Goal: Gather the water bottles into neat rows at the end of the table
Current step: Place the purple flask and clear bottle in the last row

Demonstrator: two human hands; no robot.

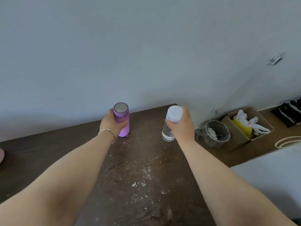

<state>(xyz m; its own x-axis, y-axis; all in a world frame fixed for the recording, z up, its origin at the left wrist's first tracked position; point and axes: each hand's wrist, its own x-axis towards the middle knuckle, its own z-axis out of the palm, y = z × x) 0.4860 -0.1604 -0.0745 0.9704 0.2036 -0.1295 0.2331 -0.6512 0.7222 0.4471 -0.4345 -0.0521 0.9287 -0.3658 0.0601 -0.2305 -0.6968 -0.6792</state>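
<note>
Soft, even daylight, a touch cool and dim. Faint shadows sit just beneath the fingers [121, 123] on the worktop [146, 160]. No glare. Wide-angle bending curves the worktop's far edge; everything beyond the fingers looks slightly soft, corners blurriest.

Arms: two, both bare, no sleeves in view
Left hand [112, 122]: bare, no glove, no ring that can be seen
Right hand [182, 126]: bare, no glove, no ring that can be seen
Left wrist: a thin bangle [108, 134], gold in colour, a round hoop with a small clasp part on one side
Right wrist: nothing worn
Fingers: short, nails too small to make out
</note>
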